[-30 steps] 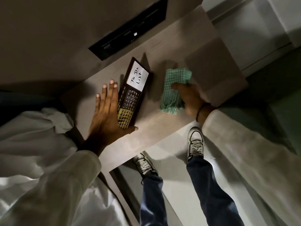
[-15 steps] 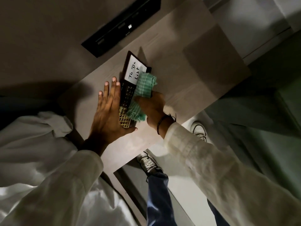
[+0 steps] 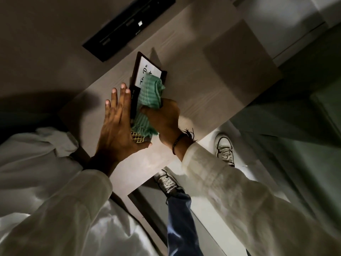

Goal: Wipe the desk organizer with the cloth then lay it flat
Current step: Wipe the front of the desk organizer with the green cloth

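A dark desk organizer (image 3: 137, 71) with a white "To Do List" card and a gold mesh end stands on the wooden desk (image 3: 212, 85). My right hand (image 3: 163, 119) grips a bunched green checked cloth (image 3: 149, 97) and presses it onto the organizer's front, covering the lower part of the card. My left hand (image 3: 116, 124) lies flat with fingers straight against the organizer's left side, thumb at its gold mesh end. Most of the organizer's face is hidden by the cloth.
A black slotted panel (image 3: 127, 28) is set into the desk beyond the organizer. The desk's near edge runs just below my hands; my two shoes (image 3: 225, 150) stand on the pale floor beneath. A white cabinet (image 3: 287, 24) rises at the far right.
My right hand has carried the cloth from the bare desk on the right onto the organizer and slid it up over the card. My left hand has stayed against the organizer's side.
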Demonstrator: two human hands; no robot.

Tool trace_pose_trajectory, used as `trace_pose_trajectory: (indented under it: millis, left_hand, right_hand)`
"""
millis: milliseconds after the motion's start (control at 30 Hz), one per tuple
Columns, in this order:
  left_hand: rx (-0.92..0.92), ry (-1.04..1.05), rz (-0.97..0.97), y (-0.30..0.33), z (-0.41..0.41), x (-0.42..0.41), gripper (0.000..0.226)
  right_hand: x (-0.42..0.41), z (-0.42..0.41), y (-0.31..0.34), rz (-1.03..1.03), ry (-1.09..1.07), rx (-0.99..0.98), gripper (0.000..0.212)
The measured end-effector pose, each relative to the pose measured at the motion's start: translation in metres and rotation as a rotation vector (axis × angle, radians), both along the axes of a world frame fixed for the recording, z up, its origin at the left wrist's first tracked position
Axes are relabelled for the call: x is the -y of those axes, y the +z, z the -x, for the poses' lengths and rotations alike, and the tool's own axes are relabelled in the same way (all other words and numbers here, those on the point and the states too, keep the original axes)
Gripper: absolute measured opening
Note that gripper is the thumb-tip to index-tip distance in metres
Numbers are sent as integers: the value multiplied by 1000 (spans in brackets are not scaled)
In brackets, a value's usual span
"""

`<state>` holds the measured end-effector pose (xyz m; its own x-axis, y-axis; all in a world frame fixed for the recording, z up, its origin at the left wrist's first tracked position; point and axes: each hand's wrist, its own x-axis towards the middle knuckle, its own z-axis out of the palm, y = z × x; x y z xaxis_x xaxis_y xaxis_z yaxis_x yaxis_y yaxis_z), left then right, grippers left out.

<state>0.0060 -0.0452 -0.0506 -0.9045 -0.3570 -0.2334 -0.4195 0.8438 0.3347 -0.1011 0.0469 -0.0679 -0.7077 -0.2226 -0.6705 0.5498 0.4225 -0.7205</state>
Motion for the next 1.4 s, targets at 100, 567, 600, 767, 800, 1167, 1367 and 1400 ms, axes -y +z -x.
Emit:
trace_pose_trajectory:
  millis: [100, 567, 600, 767, 800, 1167, 1367, 1400]
  left_hand:
    - [9, -14, 2, 3, 2, 0, 152]
    - [-19, 37, -37, 2, 4, -5, 148]
    - [-18, 49, -35, 2, 3, -5, 147]
    - [-13, 80, -20, 2, 4, -8, 148]
    - [-15, 84, -19, 2, 4, -9, 148]
    - [-24, 111, -25, 1, 6, -12, 150]
    - [-36, 107, -28, 1, 7, -10, 151]
    - [-32, 110, -26, 2, 7, -11, 151]
  right_hand:
    - [-8, 3, -5, -39, 2, -6, 17]
    - [8, 14, -2, 15, -18, -130, 14]
    - [13, 10, 2, 55, -11, -152, 14]
    - [1, 7, -1, 30, 66, -167, 14]
    - [1, 13, -4, 0, 56, -152, 13]
    - [-9, 13, -14, -90, 200, -242, 8]
    - [-8, 0, -3, -43, 249, -358, 11]
    - [-11, 3, -4, -51, 260, -324, 11]
